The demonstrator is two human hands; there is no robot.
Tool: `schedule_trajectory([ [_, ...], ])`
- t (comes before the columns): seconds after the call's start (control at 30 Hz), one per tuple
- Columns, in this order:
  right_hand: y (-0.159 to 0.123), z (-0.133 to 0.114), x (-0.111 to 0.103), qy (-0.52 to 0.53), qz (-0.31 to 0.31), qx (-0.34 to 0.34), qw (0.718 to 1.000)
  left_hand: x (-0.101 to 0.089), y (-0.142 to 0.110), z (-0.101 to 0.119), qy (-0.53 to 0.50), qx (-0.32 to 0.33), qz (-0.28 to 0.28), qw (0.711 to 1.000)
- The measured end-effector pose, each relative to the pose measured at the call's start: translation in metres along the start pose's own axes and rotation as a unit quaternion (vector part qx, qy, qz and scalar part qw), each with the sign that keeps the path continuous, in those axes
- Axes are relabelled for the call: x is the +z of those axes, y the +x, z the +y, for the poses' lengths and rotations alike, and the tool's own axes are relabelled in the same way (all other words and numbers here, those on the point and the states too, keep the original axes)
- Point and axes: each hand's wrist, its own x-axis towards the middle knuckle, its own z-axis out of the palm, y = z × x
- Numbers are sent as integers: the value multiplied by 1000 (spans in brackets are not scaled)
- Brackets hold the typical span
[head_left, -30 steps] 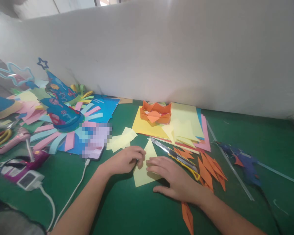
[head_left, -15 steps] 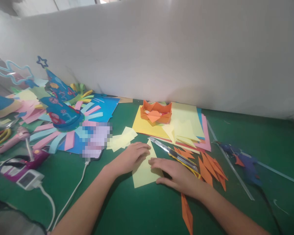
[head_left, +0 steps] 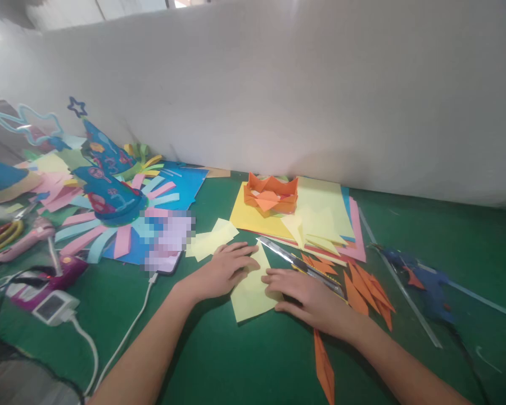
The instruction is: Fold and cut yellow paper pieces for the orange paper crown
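Observation:
A pale yellow sheet of folded paper (head_left: 253,299), pointed at its far end, lies on the green table between my hands. My left hand (head_left: 225,267) rests along its left edge with the fingers stretched out over it. From the right, my right hand (head_left: 303,295) touches the sheet's other edge, fingers extended and thumb apart. Just beyond the right hand lies a utility knife (head_left: 287,256) with its blade out. Several folded orange paper pieces (head_left: 365,287) are right of that hand, and one more orange piece (head_left: 324,368) lies below its wrist.
An orange paper crown (head_left: 270,194) sits on stacked coloured paper (head_left: 244,216). Blue party hats (head_left: 109,194), a phone (head_left: 168,242) on a cable and a purple glue gun (head_left: 53,281) are at left. At right are a blue glue gun (head_left: 434,292) and a clear strip (head_left: 398,275).
The left fingers have slid slightly over the yellow paper. The whole view has shifted a little; both hands remain on the sheet.

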Motion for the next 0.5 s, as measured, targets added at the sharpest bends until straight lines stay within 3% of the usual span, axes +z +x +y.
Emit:
schedule_trajectory([
  [0.13, 0, 1, 3, -40, 29, -63, 997, -1, 2, 1, -7, 28, 34, 999],
  [0.23, 2, 2, 7, -56, 57, -74, 994, 0, 3, 4, -42, 52, 21, 998],
  [0.37, 7, 1, 11, -35, 88, -7, 995, -2, 2, 7, -68, 33, 15, 997],
  [0.5, 16, -1, 11, -26, 91, 55, 994, -9, -2, 10, -109, -57, 19, 992],
])
